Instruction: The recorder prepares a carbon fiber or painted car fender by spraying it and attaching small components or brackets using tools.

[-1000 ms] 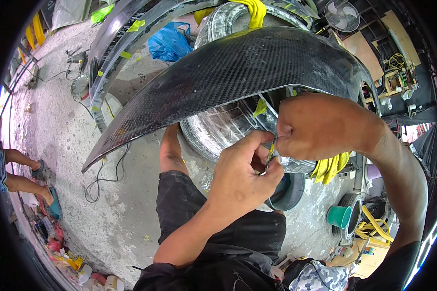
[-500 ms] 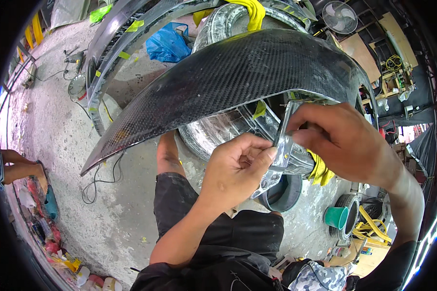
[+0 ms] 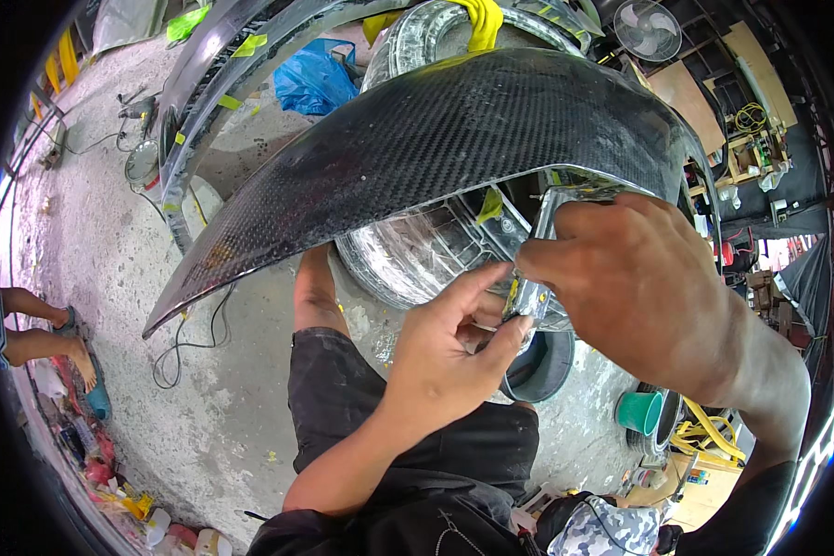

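Observation:
A glossy black carbon-fibre panel [image 3: 408, 139] with a long pointed left end spans the view, raised over stacked tyres. From its right underside a narrow, shiny flange [image 3: 526, 298] comes down toward me. My left hand [image 3: 449, 357] pinches the lower end of this flange between thumb and fingers. Over the flange's right side my right hand [image 3: 635, 287] is closed, fingers curled and thumb tip against its edge. Whatever it may hold is hidden by the fingers. Behind the flange a bit of yellow-green tape [image 3: 491, 206] shows on the underside.
Below the panel is a whitened tyre [image 3: 394, 264]; a dark bucket [image 3: 539, 366] stands by my knees. Curved dark panels [image 3: 181, 139] and a blue plastic bag [image 3: 315, 79] lie beyond. A green bucket [image 3: 639, 410] is at right. Someone's legs [image 3: 42, 324] show at far left.
My right hand has come down and left along the flange, hiding the dark thin edge seen before. My left fingers have shifted slightly lower. Another foot of the person at left now shows.

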